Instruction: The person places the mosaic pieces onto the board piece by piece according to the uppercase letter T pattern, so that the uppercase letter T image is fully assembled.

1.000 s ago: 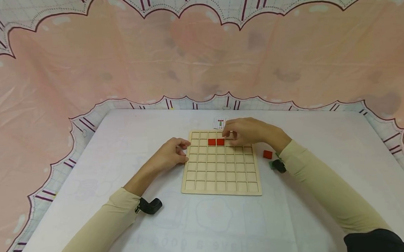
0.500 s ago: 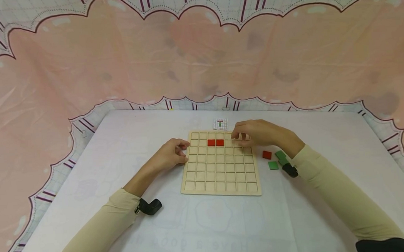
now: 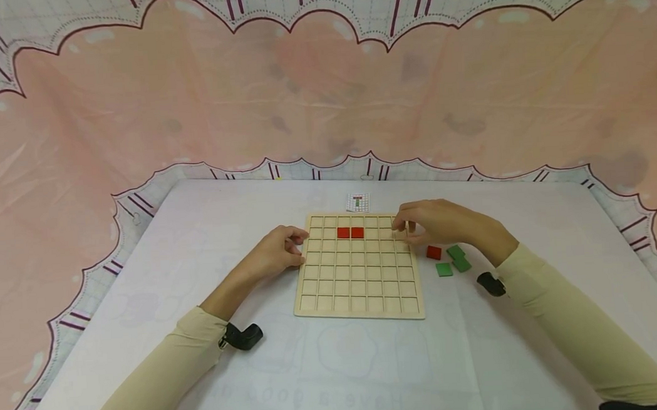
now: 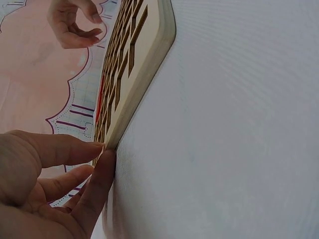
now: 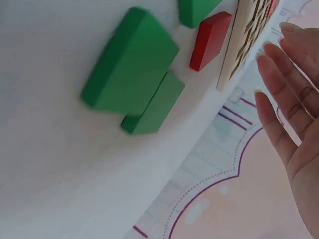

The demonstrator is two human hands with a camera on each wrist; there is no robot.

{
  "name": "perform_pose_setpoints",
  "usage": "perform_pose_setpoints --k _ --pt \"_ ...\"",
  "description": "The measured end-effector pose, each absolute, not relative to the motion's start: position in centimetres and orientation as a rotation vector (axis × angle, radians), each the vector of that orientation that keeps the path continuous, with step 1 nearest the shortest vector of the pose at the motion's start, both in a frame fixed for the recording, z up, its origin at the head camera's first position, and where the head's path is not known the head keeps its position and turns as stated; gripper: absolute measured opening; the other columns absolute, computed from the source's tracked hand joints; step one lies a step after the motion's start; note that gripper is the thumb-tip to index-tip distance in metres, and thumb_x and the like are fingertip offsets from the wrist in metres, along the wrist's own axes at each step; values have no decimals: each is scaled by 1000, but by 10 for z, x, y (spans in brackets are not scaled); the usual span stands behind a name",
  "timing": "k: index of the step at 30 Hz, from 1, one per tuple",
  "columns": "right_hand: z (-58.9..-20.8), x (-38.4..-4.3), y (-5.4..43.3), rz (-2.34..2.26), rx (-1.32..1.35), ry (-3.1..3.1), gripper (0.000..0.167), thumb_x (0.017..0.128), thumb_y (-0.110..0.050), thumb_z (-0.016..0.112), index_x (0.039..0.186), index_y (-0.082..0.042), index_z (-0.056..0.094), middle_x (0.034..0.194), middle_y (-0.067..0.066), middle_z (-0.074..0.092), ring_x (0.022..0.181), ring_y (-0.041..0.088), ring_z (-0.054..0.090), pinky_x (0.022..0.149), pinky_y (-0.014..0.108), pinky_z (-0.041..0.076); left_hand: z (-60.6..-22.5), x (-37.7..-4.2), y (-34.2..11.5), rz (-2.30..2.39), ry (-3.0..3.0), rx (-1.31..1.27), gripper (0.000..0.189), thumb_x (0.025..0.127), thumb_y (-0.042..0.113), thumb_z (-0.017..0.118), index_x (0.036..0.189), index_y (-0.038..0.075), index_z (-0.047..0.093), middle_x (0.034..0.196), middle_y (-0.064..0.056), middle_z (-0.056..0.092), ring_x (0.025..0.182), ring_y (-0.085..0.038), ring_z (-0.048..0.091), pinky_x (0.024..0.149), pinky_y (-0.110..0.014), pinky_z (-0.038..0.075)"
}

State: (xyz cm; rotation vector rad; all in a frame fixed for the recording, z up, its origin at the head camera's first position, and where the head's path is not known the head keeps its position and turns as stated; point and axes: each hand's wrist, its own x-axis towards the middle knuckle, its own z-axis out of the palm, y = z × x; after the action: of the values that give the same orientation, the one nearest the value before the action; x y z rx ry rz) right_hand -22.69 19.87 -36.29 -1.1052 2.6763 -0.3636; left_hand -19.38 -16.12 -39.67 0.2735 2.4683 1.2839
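Observation:
A pale wooden grid board (image 3: 357,272) lies on the white table, with two red square tiles (image 3: 349,232) side by side in its second row from the far edge. My left hand (image 3: 277,251) holds the board's left edge; the left wrist view shows thumb and finger meeting at the rim. Above the far right corner hovers my right hand (image 3: 442,222), fingers loosely bent and nothing held. In the right wrist view its fingers (image 5: 281,94) are apart from the board. One loose red tile (image 3: 434,252) and several green tiles (image 3: 444,269) lie right of the board.
A small printed card (image 3: 358,202) with a red and green T-shaped pattern lies just behind the board. The white table (image 3: 232,386) spreads around it, with a patterned pink cloth (image 3: 322,105) behind. Black wrist cameras (image 3: 245,337) hang below the sleeves.
My right hand has moved right, from beside the two red tiles in the grid to the board's far right corner, uncovering the loose green tiles. The left hand stays at the edge.

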Motion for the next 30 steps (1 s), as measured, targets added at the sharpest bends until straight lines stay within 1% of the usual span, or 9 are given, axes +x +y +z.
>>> perform_pose_setpoints --k 6,11,15,19,25,30 --pt "-361 -223 210 -367 -1056 2673 22 93 -20 72 115 -18 73 109 -8 67 100 13 63 84 35 55 -398 -194 -162 1306 2446 260 55 85 -13 68 138 -7 54 125 -19 49 90 -19 54 72 -24 55" --pt "-359 -218 219 -384 -1032 2669 24 92 -18 71 116 -18 72 111 -8 68 101 14 63 86 38 55 -398 -195 -162 1311 2443 260 55 85 -13 68 138 -7 54 125 -19 49 90 -19 55 71 -23 55" --pt "-360 -215 224 -384 -994 2662 24 92 -19 72 117 -17 72 111 -7 68 102 15 63 87 41 55 -398 -195 -161 1315 2438 260 55 85 -13 67 138 -7 54 125 -19 49 89 -19 55 71 -23 55" --pt "-361 -212 228 -378 -945 2651 25 92 -21 73 117 -19 72 111 -8 68 101 14 63 86 39 56 -399 -195 -161 1323 2429 256 55 85 -14 67 138 -7 54 125 -20 49 89 -19 55 71 -24 56" --pt "-364 -209 237 -373 -952 2648 27 89 -17 77 115 -18 72 110 -8 67 101 14 64 85 39 55 -398 -195 -161 1329 2423 245 55 85 -14 67 138 -7 54 126 -20 49 89 -19 54 72 -25 57" --pt "-366 -207 242 -377 -912 2639 30 85 -20 82 113 -20 72 108 -9 66 101 13 64 84 38 54 -398 -194 -161 1332 2420 233 55 86 -14 66 138 -6 54 127 -20 50 90 -20 54 73 -25 57"
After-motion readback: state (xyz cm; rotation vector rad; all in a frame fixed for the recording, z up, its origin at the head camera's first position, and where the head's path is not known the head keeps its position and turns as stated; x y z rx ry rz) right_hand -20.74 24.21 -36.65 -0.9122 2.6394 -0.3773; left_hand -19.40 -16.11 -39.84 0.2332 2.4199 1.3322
